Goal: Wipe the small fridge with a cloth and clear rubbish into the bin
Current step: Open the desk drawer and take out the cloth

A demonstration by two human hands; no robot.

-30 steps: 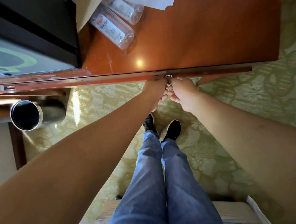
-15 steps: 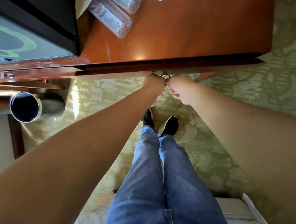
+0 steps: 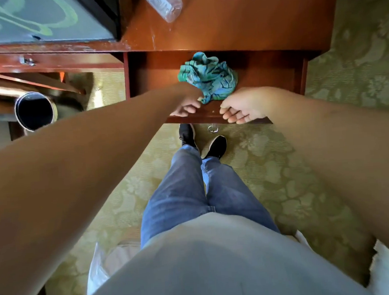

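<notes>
Drawer (image 3: pixel 156 71) open, crumpled teal cloth (image 3: pixel 209 77) sitting inside

Left hand (image 3: pixel 186 106) touches the cloth's near corner, fingers loose; right hand (image 3: pixel 241 107) hangs relaxed and empty just right of it, steel bin (image 3: pixel 35 111) far left

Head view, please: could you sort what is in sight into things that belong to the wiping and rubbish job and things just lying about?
Belongs to the job:
- teal cloth, crumpled in the open drawer
- left hand, touching the cloth's edge
- right hand, beside the cloth
- fridge
- bin
- plastic bottles, possibly rubbish

Just lying about:
- desk
- patterned carpet
</notes>
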